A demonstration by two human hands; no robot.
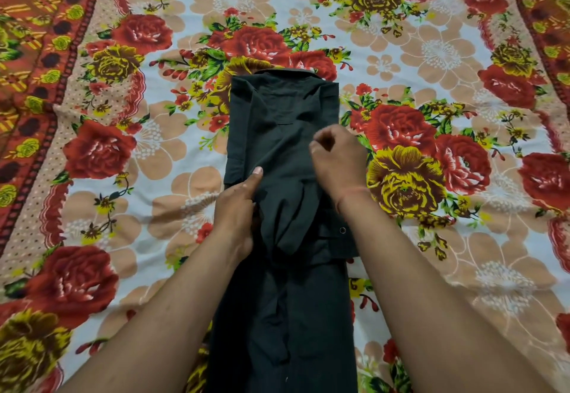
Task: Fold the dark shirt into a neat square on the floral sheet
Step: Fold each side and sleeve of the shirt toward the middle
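The dark shirt [277,121] lies lengthwise down the middle of the floral sheet [148,152] as a long narrow strip, collar at the far end, sides turned in. A loose sleeve bunches over its middle. My left hand [237,210] rests at the strip's left edge, thumb pressing the fabric and fingers curled on the bunched sleeve. My right hand [336,158] hovers over the right half with fingers curled in a loose fist; whether cloth is pinched in it is hidden. The near end of the shirt runs out of the bottom of the view between my forearms.
The sheet spreads wide on both sides, white with red and yellow roses, and has darker red patterned borders [34,62] at the far left and far right. A small metal snap [342,230] shows on the shirt's right side.
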